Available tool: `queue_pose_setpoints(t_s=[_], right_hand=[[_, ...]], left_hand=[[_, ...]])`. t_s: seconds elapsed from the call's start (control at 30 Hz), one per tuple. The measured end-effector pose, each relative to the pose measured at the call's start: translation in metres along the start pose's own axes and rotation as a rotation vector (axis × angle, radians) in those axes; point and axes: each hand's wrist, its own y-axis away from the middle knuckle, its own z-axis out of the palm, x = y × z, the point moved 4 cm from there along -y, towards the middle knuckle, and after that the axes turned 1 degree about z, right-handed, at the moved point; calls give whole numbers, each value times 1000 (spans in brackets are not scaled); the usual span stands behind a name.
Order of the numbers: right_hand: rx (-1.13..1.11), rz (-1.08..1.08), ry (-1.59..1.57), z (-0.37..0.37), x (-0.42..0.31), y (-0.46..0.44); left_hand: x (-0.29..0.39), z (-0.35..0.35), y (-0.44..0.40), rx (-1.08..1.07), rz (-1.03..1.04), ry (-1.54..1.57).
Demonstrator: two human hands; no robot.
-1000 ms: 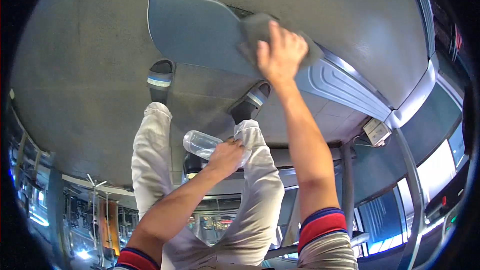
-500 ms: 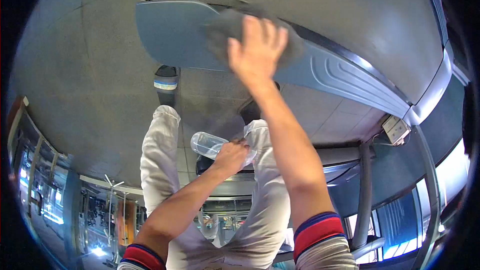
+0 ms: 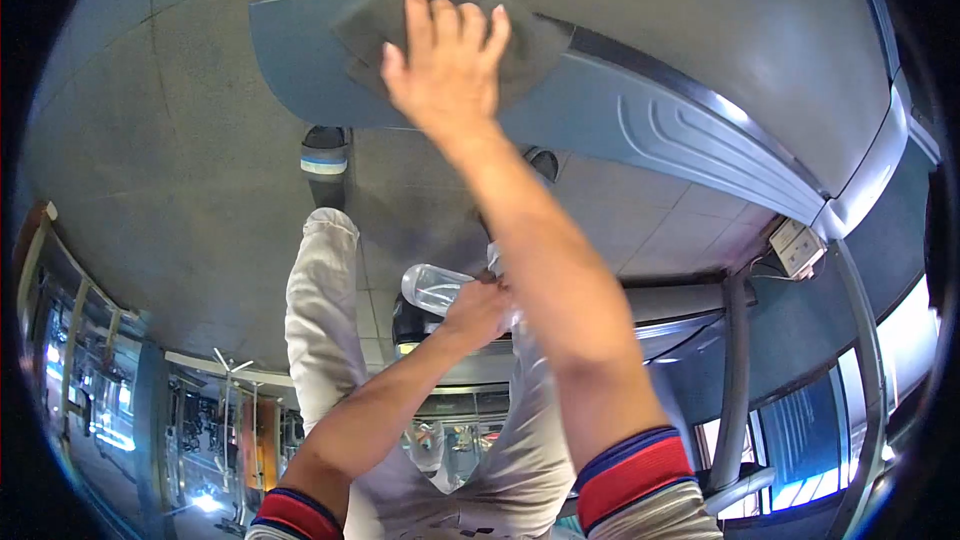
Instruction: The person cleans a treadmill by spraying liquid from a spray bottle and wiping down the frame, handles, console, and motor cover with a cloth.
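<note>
A dark grey cloth (image 3: 525, 45) lies bunched over the top edge of a long blue-grey side panel (image 3: 310, 55) on a machine. My right hand (image 3: 445, 65) presses down on the cloth, its fingers bent and somewhat apart, gripping it against the panel. Lower down, between my knees, my left hand (image 3: 480, 310) is closed around a clear plastic bottle (image 3: 432, 287) lying on its side. My right forearm covers part of the left hand and the bottle's far end.
Curved ridges mark the panel's right part. A small white box (image 3: 797, 248) with a cord sits near a grey upright bar (image 3: 735, 370). My shoes rest on the tiled floor (image 3: 200, 190) below the panel. Gym equipment (image 3: 225, 420) and windows stand farther off.
My right hand and the cloth have moved left and slightly up along the panel. The left hand, with the bottle, has shifted a little to the right.
</note>
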Motion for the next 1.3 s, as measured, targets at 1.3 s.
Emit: queue_pose_setpoints(t_s=[1.3], right_hand=[[-108, 107, -54, -1, 9, 75]], left_hand=[[-22, -67, 50, -26, 191, -230]])
